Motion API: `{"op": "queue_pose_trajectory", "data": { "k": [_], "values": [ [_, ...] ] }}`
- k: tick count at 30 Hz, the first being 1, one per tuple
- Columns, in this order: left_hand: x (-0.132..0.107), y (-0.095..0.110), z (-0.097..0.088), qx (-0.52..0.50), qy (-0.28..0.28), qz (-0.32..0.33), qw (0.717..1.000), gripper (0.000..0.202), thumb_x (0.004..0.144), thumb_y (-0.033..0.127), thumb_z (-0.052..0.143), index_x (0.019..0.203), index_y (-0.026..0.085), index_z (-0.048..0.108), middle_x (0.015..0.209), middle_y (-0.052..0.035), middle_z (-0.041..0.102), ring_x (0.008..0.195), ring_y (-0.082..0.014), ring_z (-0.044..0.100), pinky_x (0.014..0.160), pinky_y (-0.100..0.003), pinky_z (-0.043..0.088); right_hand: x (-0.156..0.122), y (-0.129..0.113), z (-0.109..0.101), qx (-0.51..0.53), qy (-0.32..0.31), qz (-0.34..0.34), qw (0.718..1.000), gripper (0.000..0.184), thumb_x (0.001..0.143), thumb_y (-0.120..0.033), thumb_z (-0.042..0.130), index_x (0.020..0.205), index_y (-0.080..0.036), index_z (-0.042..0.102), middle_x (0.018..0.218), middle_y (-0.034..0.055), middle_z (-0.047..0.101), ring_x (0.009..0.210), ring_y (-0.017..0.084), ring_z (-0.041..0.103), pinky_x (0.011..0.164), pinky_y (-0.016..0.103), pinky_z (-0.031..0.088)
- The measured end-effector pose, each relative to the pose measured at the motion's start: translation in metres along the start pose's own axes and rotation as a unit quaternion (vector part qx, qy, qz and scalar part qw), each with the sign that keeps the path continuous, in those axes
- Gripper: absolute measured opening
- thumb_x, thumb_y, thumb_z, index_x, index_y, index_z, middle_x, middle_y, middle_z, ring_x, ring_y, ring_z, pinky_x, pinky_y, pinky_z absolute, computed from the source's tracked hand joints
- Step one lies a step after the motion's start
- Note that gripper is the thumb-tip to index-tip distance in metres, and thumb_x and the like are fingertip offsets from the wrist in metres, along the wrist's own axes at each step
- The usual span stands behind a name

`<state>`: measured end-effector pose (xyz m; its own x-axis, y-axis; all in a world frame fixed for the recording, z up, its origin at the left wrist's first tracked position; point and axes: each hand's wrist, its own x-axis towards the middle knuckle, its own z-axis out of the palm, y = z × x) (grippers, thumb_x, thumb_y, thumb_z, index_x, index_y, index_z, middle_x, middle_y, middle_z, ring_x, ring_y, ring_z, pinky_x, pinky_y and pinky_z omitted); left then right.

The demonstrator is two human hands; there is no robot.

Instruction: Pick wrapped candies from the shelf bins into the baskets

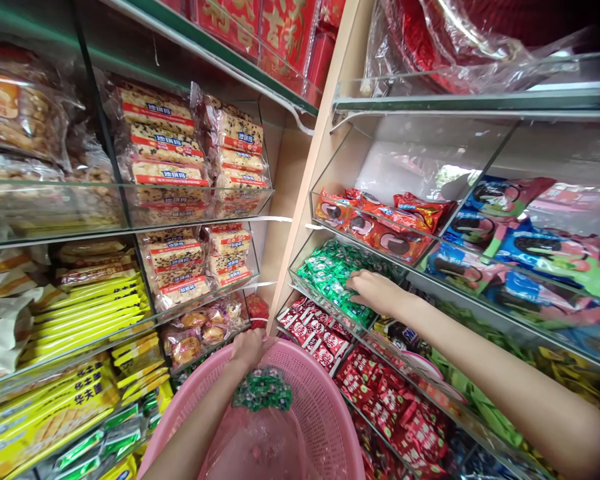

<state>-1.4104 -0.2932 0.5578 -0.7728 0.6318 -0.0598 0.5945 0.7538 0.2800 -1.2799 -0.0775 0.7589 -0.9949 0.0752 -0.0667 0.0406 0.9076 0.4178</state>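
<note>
My right hand reaches into a glass shelf bin of small green wrapped candies; its fingers curl down into the pile, and what they hold is hidden. My left hand grips the far rim of a pink plastic basket together with a thin pink plastic bag. A heap of the same green candies lies in the bag inside the basket.
Red wrapped candies fill the bin below the green ones. Red snack packs and blue cookie packs sit on the shelf above. Left glass shelves hold wrapped cakes and yellow biscuit packs.
</note>
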Motion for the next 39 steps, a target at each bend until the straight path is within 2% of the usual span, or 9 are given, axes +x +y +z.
{"op": "queue_pose_trajectory", "data": {
  "k": [4, 9, 14, 19, 24, 28, 33, 36, 39],
  "values": [
    [0.001, -0.002, 0.000, -0.008, -0.008, -0.002, 1.000, 0.056, 0.079, 0.062, 0.028, 0.083, 0.019, 0.063, 0.086, -0.0114, 0.067, 0.085, -0.0251, 0.062, 0.069, -0.030, 0.042, 0.004, 0.002, 0.005, 0.039, 0.010, -0.004, 0.999, 0.020, 0.078, -0.027, 0.056, 0.095, -0.016, 0.058, 0.095, 0.0109, 0.061, 0.095, 0.023, 0.055, 0.078, 0.029, 0.042],
    [0.001, -0.005, 0.000, -0.014, -0.007, -0.004, 1.000, 0.055, 0.079, 0.061, 0.028, 0.083, 0.019, 0.063, 0.087, -0.0116, 0.067, 0.085, -0.0247, 0.062, 0.070, -0.030, 0.042, 0.008, 0.002, 0.006, 0.088, 0.016, -0.013, 0.996, 0.024, 0.076, -0.028, 0.059, 0.097, -0.017, 0.057, 0.101, 0.0098, 0.058, 0.097, 0.021, 0.054, 0.080, 0.027, 0.041],
    [0.000, -0.006, -0.001, -0.014, -0.008, -0.020, 1.000, 0.055, 0.079, 0.061, 0.029, 0.084, 0.018, 0.063, 0.088, -0.0119, 0.067, 0.087, -0.0244, 0.061, 0.071, -0.030, 0.042, 0.013, 0.003, 0.013, 0.143, 0.051, -0.051, 0.987, 0.046, 0.073, -0.021, 0.060, 0.116, -0.019, 0.046, 0.113, 0.0095, 0.054, 0.105, 0.021, 0.048, 0.085, 0.030, 0.039],
    [0.001, -0.007, 0.000, -0.009, -0.005, -0.018, 1.000, 0.055, 0.079, 0.062, 0.029, 0.084, 0.019, 0.062, 0.087, -0.0111, 0.067, 0.086, -0.0244, 0.062, 0.071, -0.030, 0.041, 0.016, 0.003, 0.020, 0.177, 0.052, -0.055, 0.981, 0.053, 0.072, -0.019, 0.058, 0.122, -0.022, 0.041, 0.106, 0.0067, 0.057, 0.100, 0.019, 0.051, 0.083, 0.029, 0.039],
    [0.002, -0.008, 0.002, -0.003, -0.003, -0.015, 1.000, 0.055, 0.079, 0.062, 0.028, 0.084, 0.019, 0.062, 0.087, -0.0111, 0.067, 0.086, -0.0244, 0.062, 0.071, -0.030, 0.042, 0.016, 0.006, 0.015, 0.178, 0.066, -0.049, 0.981, 0.050, 0.075, -0.021, 0.055, 0.123, -0.020, 0.042, 0.100, 0.0070, 0.057, 0.095, 0.019, 0.052, 0.081, 0.028, 0.038],
    [0.002, -0.007, 0.001, -0.005, -0.004, -0.015, 1.000, 0.055, 0.079, 0.061, 0.028, 0.085, 0.018, 0.062, 0.087, -0.0113, 0.067, 0.086, -0.0244, 0.062, 0.070, -0.030, 0.042, 0.013, 0.012, 0.002, 0.182, 0.075, -0.051, 0.979, 0.034, 0.077, -0.022, 0.051, 0.111, -0.018, 0.053, 0.096, 0.0073, 0.058, 0.089, 0.018, 0.052, 0.079, 0.028, 0.038],
    [0.003, -0.005, 0.000, 0.002, -0.010, -0.008, 1.000, 0.053, 0.080, 0.060, 0.029, 0.085, 0.018, 0.061, 0.088, -0.0120, 0.067, 0.086, -0.0256, 0.062, 0.070, -0.031, 0.042, 0.005, 0.019, -0.011, 0.229, 0.031, -0.016, 0.973, 0.009, 0.073, -0.027, 0.054, 0.076, -0.018, 0.055, 0.067, -0.0015, 0.052, 0.062, 0.012, 0.046, 0.058, 0.022, 0.036],
    [0.005, -0.004, 0.001, 0.003, -0.005, -0.004, 1.000, 0.054, 0.080, 0.060, 0.028, 0.086, 0.017, 0.061, 0.088, -0.0122, 0.067, 0.087, -0.0261, 0.062, 0.070, -0.031, 0.042, 0.003, 0.019, -0.013, 0.274, -0.035, 0.001, 0.961, 0.014, 0.068, -0.028, 0.058, 0.066, -0.018, 0.049, 0.059, -0.0046, 0.047, 0.056, 0.010, 0.041, 0.053, 0.021, 0.033],
    [0.006, -0.003, 0.003, -0.001, -0.002, -0.003, 1.000, 0.058, 0.079, 0.062, 0.026, 0.087, 0.018, 0.062, 0.087, -0.0119, 0.067, 0.086, -0.0268, 0.062, 0.069, -0.031, 0.042, 0.006, 0.016, -0.014, 0.285, -0.001, 0.015, 0.958, 0.016, 0.068, -0.029, 0.056, 0.063, -0.018, 0.045, 0.057, -0.0050, 0.045, 0.056, 0.010, 0.039, 0.053, 0.021, 0.031]
  ]
}}
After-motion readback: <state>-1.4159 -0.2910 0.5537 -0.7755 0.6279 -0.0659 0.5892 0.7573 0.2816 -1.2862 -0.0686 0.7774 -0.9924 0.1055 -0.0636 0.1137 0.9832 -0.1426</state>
